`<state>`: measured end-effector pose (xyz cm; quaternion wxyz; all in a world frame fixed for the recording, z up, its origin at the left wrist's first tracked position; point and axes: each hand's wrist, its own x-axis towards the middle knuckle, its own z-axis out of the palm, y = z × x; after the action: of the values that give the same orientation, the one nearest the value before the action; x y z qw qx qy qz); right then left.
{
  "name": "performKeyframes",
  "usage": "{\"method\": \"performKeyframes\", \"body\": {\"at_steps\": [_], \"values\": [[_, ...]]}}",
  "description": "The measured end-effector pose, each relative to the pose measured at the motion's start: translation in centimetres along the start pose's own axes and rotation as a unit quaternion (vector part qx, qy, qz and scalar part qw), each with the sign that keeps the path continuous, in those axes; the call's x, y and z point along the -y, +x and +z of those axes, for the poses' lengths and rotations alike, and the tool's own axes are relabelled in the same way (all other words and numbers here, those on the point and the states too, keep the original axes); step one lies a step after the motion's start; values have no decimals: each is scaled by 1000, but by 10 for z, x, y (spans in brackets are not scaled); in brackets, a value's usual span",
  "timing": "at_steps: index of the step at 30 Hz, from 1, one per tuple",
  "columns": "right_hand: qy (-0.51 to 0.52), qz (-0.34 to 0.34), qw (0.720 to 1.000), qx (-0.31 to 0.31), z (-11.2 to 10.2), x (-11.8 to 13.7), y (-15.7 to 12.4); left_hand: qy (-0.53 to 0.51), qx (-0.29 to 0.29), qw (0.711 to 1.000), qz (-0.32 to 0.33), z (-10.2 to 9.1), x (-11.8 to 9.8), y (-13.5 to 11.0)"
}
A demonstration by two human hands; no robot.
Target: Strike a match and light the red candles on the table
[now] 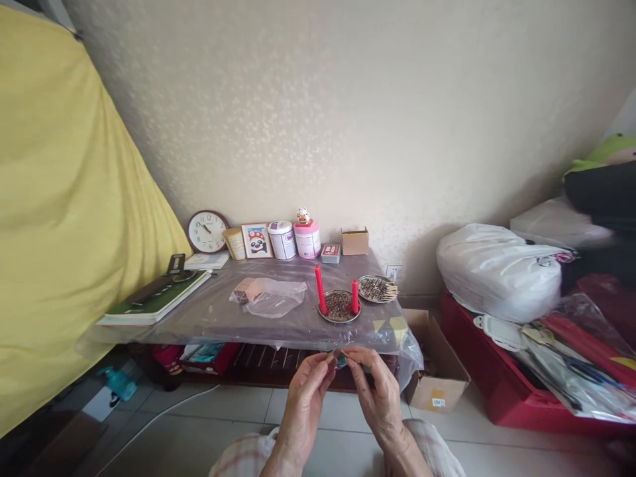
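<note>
Left hand (305,391), right hand (378,392) pinch small item (338,358), fingertips closed, held close for fine work; red candles (320,289) on surface (218,311) beyond.

The table (223,318) is covered in glossy clear plastic sheeting, the two dishes (339,317) on it are shiny metal, the candles (320,290) smooth red wax, the boxes (354,241) matt cardboard, the floor (238,411) glossy tile, the wall (348,119) rough-textured.

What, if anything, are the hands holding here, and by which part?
The left hand and the right hand pinch a small thing between their fingertips, one from either side. It is too small to identify.
</note>
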<state>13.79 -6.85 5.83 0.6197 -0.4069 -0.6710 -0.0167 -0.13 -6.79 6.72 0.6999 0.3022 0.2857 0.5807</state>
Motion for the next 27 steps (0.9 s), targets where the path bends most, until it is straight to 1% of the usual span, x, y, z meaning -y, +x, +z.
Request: {"method": "performKeyframes", "body": {"at_steps": [5, 8, 10, 12, 13, 14, 15, 18, 20, 22, 27], "values": [[-17, -8, 1000, 6, -1, -6, 3, 1, -6, 1000, -6, 1, -1, 1], [-15, 6, 1000, -20, -10, 4, 10, -1, -19, 1000, -8, 1, -1, 2], [9, 0, 999, -36, -14, 11, 12, -3, -18, 1000, -9, 1, -1, 2], [24, -24, 999, -12, -13, 10, 10, -6, -14, 1000, -8, 3, -3, 2], [18, -35, 999, 14, -11, 4, 8, -8, -12, 1000, -5, 4, -4, 1], [-7, -26, 999, 43, -7, -4, 6, -10, -10, 1000, -4, 5, -5, 0], [-40, 1, 999, 35, -3, -14, 3, -11, -8, 1000, -5, 7, -7, -1], [-76, 63, 995, -33, 3, -44, -1, -1, -7, 1000, -9, 7, -11, -3], [-79, 95, 990, -65, 2, -55, -2, 7, -11, 1000, -8, 5, -12, -3], [-72, 119, 987, -79, -1, -56, -1, 10, -18, 1000, -9, 1, -12, -3], [-37, 156, 983, -86, 0, -45, -1, 11, -31, 999, -11, -3, -8, -1]]}}
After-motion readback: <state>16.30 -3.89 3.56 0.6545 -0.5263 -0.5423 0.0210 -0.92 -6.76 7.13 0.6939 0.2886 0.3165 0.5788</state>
